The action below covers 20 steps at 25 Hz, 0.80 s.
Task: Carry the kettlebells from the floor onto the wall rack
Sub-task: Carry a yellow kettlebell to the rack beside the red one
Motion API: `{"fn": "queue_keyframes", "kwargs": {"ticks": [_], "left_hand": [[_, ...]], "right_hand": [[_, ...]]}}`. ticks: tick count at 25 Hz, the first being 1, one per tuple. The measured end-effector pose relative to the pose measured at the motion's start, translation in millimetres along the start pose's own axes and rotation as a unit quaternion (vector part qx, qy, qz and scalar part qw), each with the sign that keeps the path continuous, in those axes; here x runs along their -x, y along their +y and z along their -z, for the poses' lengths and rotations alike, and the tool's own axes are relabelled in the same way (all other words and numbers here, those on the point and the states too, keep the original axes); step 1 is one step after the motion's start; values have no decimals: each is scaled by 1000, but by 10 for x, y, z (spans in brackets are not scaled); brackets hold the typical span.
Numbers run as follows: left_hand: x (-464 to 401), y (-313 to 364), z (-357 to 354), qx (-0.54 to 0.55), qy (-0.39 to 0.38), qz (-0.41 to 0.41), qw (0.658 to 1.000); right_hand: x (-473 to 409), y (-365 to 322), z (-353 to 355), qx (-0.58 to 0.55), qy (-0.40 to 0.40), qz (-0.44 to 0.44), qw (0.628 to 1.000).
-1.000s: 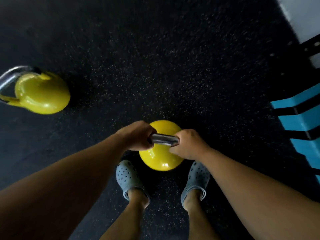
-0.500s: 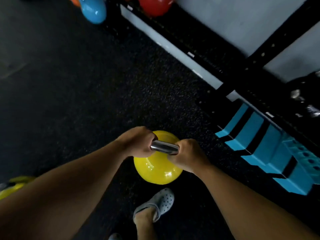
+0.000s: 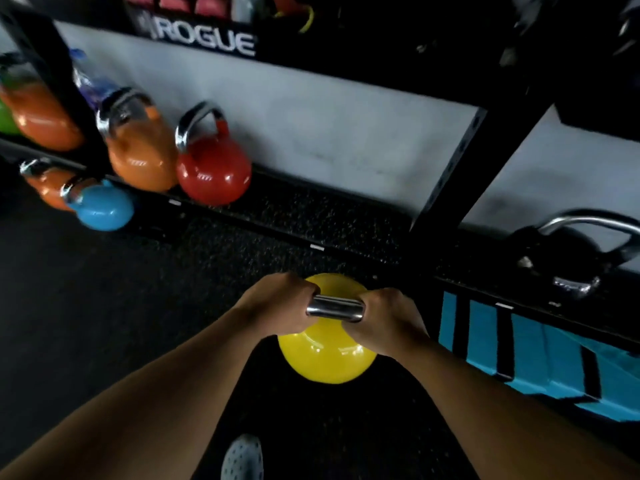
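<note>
Near the rack shelf, our left hand and right hand grip the yellow kettlebell; a slipping handle could drop it onto our shoe.

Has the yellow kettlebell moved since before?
Yes. The yellow kettlebell, gripped by left hand and right hand, has come toward the rack shelf.

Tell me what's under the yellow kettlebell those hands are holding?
Under the yellow kettlebell, gripped by the left hand and right hand, only dark speckled floor shows, with a grey clog nearer the person. The ball covers the spot straight underneath.
</note>
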State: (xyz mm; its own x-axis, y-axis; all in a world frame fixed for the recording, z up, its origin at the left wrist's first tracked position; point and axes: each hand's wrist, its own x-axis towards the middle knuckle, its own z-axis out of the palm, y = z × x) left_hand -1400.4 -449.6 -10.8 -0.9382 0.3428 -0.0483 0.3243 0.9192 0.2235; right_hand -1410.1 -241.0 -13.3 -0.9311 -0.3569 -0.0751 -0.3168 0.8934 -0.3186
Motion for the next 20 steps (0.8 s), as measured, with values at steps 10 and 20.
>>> {"fn": "queue_keyframes", "kwargs": {"ticks": [10,20], "left_hand": [[-1693,-757,312,-27,54,-83,995],[-2807,-586,272,37,53,-83,994]], "right_hand": [[-1485,213,284,6,105,-83,991],[-2192,829,353,-18,200,-185,962]]}}
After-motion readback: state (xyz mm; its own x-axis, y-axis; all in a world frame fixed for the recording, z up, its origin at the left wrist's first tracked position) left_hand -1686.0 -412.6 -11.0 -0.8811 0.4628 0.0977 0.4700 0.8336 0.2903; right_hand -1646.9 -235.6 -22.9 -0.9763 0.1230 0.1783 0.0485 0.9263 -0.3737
